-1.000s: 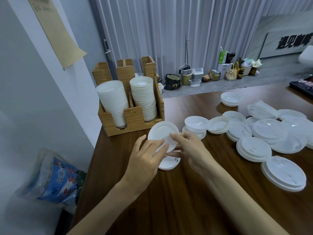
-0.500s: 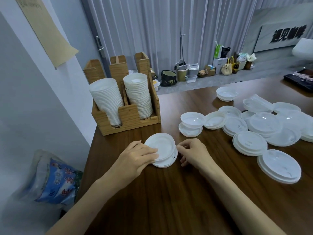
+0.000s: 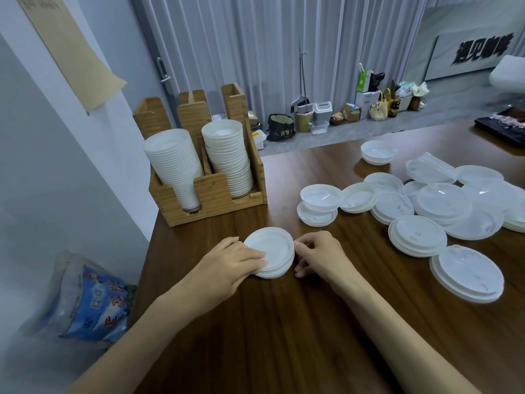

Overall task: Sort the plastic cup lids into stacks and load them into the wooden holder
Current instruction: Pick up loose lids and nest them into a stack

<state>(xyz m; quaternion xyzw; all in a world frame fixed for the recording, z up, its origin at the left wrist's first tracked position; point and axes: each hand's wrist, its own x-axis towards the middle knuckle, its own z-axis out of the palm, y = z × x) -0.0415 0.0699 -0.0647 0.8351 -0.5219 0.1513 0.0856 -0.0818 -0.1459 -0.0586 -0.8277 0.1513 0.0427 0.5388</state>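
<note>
The left hand [image 3: 235, 263] lies over the left side of a short stack of white cup lids [image 3: 274, 247], fingers straight and pressing on the top lid. The right hand [image 3: 319, 257] sits at the stack's right rim with its fingers curled. Whether they pinch the rim cannot be told. The stack rests on the worktop [image 3: 284, 336], near the wooden holder [image 3: 211, 194].

White, slightly translucent stack of lids [image 3: 270, 251] on a dark brown bench [image 3: 284, 336] with fine lengthwise wood grain. Holder [image 3: 213, 194]: pale tan wood, visible grain. Curtain [image 3: 255, 38]: pale grey, vertical folds. Bag [image 3: 93, 305]: blue, with red and white lettering. Paper [image 3: 71, 44]: beige. Sign [image 3: 480, 48]: black characters on light grey. Carton [image 3: 363, 79]: green.
</note>
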